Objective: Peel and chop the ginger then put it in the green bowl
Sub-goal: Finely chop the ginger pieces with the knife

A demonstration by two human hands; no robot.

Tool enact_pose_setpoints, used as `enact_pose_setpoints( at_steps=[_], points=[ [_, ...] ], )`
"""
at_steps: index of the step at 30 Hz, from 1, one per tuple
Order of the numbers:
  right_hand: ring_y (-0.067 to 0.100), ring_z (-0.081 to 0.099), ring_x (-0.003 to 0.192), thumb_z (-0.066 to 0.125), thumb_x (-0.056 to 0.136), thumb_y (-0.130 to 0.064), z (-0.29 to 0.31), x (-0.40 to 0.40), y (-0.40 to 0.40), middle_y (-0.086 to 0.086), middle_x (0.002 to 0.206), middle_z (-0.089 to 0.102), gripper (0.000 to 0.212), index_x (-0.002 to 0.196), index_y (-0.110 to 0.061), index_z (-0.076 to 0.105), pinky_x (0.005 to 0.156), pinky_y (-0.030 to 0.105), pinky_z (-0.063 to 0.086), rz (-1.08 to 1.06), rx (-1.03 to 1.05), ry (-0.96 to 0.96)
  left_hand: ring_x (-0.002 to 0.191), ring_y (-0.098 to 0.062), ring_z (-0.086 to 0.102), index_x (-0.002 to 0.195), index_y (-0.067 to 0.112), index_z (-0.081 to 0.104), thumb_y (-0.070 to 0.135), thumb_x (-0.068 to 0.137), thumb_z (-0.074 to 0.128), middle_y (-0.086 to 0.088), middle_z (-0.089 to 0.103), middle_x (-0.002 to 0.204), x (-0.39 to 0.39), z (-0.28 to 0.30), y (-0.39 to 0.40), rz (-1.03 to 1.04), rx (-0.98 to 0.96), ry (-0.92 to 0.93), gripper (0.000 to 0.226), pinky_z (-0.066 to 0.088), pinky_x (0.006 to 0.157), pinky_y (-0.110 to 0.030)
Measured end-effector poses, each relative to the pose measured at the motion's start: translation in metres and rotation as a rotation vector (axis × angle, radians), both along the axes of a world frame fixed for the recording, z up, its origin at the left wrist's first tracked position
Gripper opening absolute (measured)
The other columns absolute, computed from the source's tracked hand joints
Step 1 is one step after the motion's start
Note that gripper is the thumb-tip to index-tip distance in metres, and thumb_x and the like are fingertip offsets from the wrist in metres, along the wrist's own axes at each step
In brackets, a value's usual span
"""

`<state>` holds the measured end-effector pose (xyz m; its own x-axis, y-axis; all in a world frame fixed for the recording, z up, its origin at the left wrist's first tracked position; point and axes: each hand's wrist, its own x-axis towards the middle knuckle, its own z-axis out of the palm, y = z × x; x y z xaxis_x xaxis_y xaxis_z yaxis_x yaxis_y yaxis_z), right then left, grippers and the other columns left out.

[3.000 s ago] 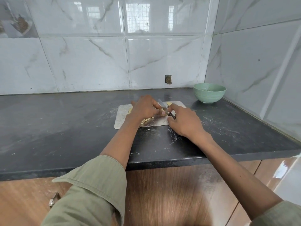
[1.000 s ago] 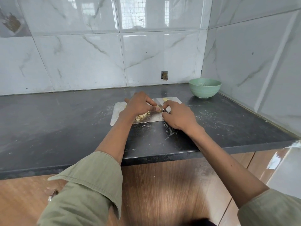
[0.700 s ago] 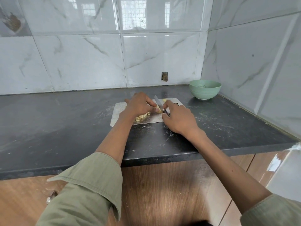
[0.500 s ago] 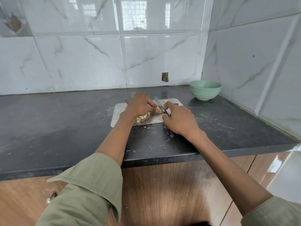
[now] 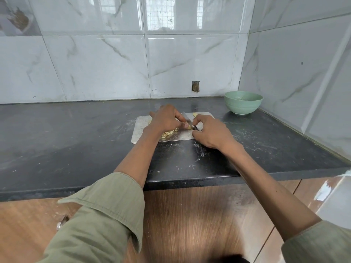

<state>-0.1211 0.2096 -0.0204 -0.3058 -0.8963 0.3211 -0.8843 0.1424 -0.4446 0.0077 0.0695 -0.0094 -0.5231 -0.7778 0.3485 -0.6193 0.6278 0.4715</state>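
The left hand pinches a small, firm, likely slippery ginger piece on the board, while the right hand grips the knife by its handle.

A home kitchen: a dark stone surface set in a corner of glossy marble-look wall tiles, wood-grain cabinets below

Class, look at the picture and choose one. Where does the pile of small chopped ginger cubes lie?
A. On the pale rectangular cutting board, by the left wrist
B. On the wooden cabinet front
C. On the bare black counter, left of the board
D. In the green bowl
A: the pale yellow chopped ginger cubes sit on the pale rectangular cutting board, just beside the left hand.
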Motion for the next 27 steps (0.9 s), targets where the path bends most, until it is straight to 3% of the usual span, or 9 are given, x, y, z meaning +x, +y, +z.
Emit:
enact_pose_setpoints(
  at_steps=[5,8,12,15,19,23,27],
  points=[
    [0.032,0.059,0.099,0.06,0.086,-0.027,-0.001,0.005,-0.003,0.007,0.112,0.064,0.024,0.11,-0.025,0.06,0.083,0.037,0.05,-0.006,0.014,0.006,0.124,-0.016,0.053,0.095,0.038,0.082,0.051,0.073,0.088,0.017,0.072,0.093,0.0,0.0,0.002,0.018,0.019,-0.02,0.026,0.026,0.087,-0.042],
    [0.033,0.06,0.102,0.062,0.085,-0.028,0.004,0.004,-0.004,0.008,0.116,0.064,0.025,0.11,-0.026,0.061,0.083,0.036,0.049,-0.002,0.034,-0.019,0.121,-0.015,0.053,0.092,0.042,0.082,0.057,0.07,0.088,0.02,0.071,0.092,0.001,0.0,0.002,0.03,0.009,-0.035,0.027,0.031,0.091,-0.045],
    [0.032,0.06,0.104,0.062,0.085,-0.027,0.007,0.008,-0.005,0.008,0.113,0.065,0.023,0.108,-0.023,0.061,0.079,0.036,0.048,-0.011,0.037,-0.019,0.111,-0.011,0.051,0.092,0.042,0.082,0.056,0.073,0.087,0.024,0.064,0.082,0.001,0.002,0.004,0.03,-0.007,-0.041,0.024,0.028,0.093,-0.047],
    [0.031,0.059,0.103,0.06,0.087,-0.031,0.001,0.008,0.001,0.007,0.115,0.065,0.022,0.109,-0.028,0.06,0.075,0.034,0.04,-0.018,0.032,-0.022,0.112,-0.012,0.052,0.091,0.043,0.081,0.056,0.073,0.087,0.024,0.064,0.085,0.003,0.003,0.004,0.05,-0.007,-0.046,0.023,0.027,0.1,-0.054],
    [0.025,0.053,0.092,0.059,0.089,-0.032,-0.003,0.006,0.02,0.004,0.117,0.064,0.021,0.11,-0.033,0.06,0.076,0.034,0.037,-0.031,0.0,-0.016,0.117,-0.014,0.053,0.092,0.042,0.082,0.06,0.069,0.087,0.023,0.064,0.088,0.002,0.0,0.002,0.042,0.004,-0.036,0.03,0.031,0.102,-0.051],
    [0.028,0.059,0.097,0.057,0.09,-0.032,-0.004,0.013,0.028,0.002,0.116,0.066,0.026,0.116,-0.033,0.062,0.076,0.033,0.036,-0.073,-0.029,0.03,0.117,-0.012,0.054,0.093,0.039,0.083,0.058,0.069,0.089,0.024,0.067,0.084,0.004,0.002,0.002,0.003,0.027,0.002,0.031,0.029,0.089,-0.041],
    [0.03,0.061,0.11,0.056,0.09,-0.035,-0.003,0.014,0.019,0.002,0.129,0.062,0.029,0.118,-0.035,0.062,0.079,0.033,0.035,-0.082,-0.016,0.008,0.111,-0.009,0.048,0.096,0.036,0.083,0.056,0.07,0.088,0.014,0.075,0.099,0.004,0.003,0.006,-0.011,0.027,0.007,0.034,0.023,0.087,-0.039]
  ],
)
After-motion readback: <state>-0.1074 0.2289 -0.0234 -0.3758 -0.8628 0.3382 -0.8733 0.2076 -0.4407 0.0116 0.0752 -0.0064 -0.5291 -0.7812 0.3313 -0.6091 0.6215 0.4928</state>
